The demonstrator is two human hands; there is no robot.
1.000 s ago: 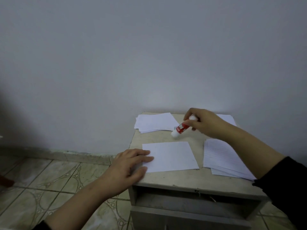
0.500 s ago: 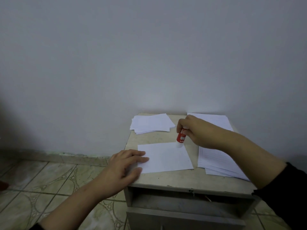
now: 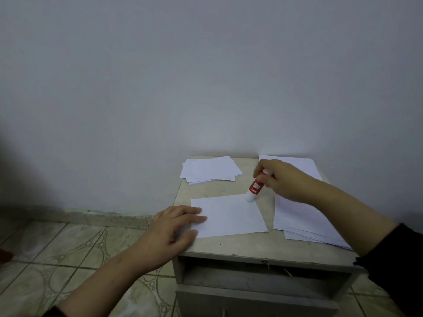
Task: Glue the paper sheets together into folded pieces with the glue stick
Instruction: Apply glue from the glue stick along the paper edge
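A: Which step was judged to be in hand?

B: Gluing. The glue stick (image 3: pixel 254 188) was gripped at its upper end by the curled fingers of the right hand (image 3: pixel 280 180), tilted, with its white tip set down on the far right corner of the single sheet (image 3: pixel 229 216) that lay at the middle of the table (image 3: pixel 263 247). No glue trace could be made out on the paper, so the stroke was taken to be at its start.

A: And the left hand?

B: The left hand (image 3: pixel 175 227) was laid flat, fingers straight and spread, on the sheet's left edge, so the paper was pinned rather than grasped. The 2 hands were kept well apart, 1 at each end of the sheet.

A: Where were the other papers?

B: 2 stacks were seen: a smaller pile (image 3: pixel 210 170) at the far left of the table, possibly pieces already folded, though that could not be told, and a larger stack (image 3: pixel 304 216) along the right side, partly hidden under the right forearm.

A: What was the next move thought to call for?

B: The tip would need to be drawn along the sheet's edge under light, even pressure, while the sheet was held down firmly so it would not be dragged or wrinkled. Only after that could a fold or a second sheet be pressed on.
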